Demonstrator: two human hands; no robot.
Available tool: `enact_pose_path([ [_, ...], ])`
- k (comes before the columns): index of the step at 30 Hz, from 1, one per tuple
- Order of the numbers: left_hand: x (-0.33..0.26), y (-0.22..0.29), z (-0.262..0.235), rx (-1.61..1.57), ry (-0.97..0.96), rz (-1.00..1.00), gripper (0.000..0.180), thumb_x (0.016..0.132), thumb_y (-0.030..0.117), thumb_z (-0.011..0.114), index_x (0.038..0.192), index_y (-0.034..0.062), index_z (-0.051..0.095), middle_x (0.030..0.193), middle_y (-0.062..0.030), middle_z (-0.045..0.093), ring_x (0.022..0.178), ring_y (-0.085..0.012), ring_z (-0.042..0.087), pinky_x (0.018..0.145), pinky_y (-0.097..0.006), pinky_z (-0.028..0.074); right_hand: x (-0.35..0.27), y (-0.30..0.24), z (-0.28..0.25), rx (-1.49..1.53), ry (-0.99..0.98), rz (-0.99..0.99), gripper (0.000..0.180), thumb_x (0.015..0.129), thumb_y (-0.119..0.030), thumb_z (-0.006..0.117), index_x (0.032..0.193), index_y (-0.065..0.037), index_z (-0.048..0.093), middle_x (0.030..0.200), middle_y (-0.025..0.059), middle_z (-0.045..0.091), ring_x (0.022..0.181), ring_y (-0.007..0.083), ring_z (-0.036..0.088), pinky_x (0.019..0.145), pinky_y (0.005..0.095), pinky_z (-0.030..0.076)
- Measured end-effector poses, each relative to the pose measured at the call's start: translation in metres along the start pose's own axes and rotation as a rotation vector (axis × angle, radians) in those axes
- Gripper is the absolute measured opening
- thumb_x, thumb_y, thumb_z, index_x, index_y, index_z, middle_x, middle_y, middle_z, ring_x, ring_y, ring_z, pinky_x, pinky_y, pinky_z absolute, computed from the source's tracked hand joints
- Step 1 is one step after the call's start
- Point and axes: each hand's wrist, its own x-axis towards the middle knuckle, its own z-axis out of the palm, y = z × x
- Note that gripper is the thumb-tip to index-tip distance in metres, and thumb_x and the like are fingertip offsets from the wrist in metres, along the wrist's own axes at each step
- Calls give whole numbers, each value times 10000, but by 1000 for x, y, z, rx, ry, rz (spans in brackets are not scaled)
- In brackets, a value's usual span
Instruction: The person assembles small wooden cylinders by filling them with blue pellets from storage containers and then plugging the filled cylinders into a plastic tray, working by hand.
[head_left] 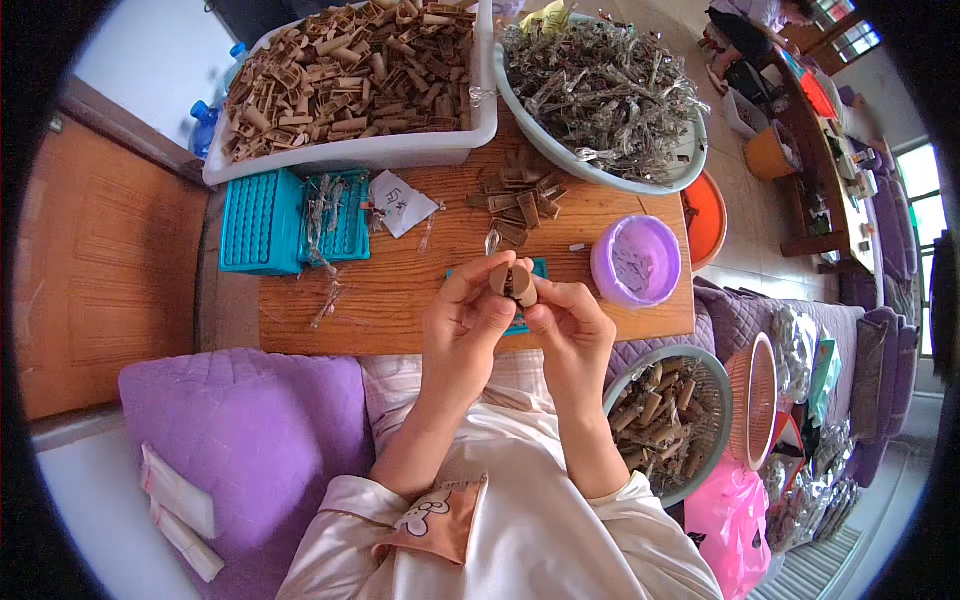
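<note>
Both hands sit just below frame centre over the near table edge: left hand (462, 325) and right hand (568, 322) pinch one small brown clip (513, 283) between fingertips, fingers clamped on it from both sides, thumbs pressing in. The clip is held in the air above a teal tray (522, 322) mostly hidden behind the hands. Progress, as a judgement: early to mid. The white bin (380, 152) at 11 o'clock is heaped with brown plastic parts, too many to count, and the grey basin (640, 180) at 1 o'clock is heaped with small bagged metal bits, also uncountable, so stock is far from used up. The grey bowl (716, 400) at 4 o'clock holds a couple of dozen brown pieces that look finished; exact count cannot be told. A loose pile (520, 200) of about a dozen brown parts lies on the wooden table (400, 300) at 12 o'clock. Counts: one white bin, one grey basin, one grey bowl, one purple bowl (636, 260) at 2 o'clock, two teal grid trays (262, 222) at 10 o'clock, one paper note (400, 203), two blue bottles (205, 122) at the far left, one wicker basket (756, 400) and one pink bag (728, 520) at 4 to 5 o'clock. One piece in hand, not yet dropped in any bowl.
</note>
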Motion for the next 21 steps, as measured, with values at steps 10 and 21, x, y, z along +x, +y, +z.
enact_pose_path([
  [10,-7,0,14,281,82,49,405,788,256,555,1062,-19,439,1026,-145,522,1001,-198,478,871,-301,367,2,3,1,-97,-36,-22,224,670,11,633,865,25,524,795,73,560,740,128,528,676,238,426],
  [21,-7,-13,12,424,-20,181,365,843,332,431,948,-15,472,878,-111,542,761,-171,533,685,-273,421,-4,8,-5,-494,-380,-233,124,720,-73,521,805,14,498,785,143,524,696,319,506,609,360,411],
])
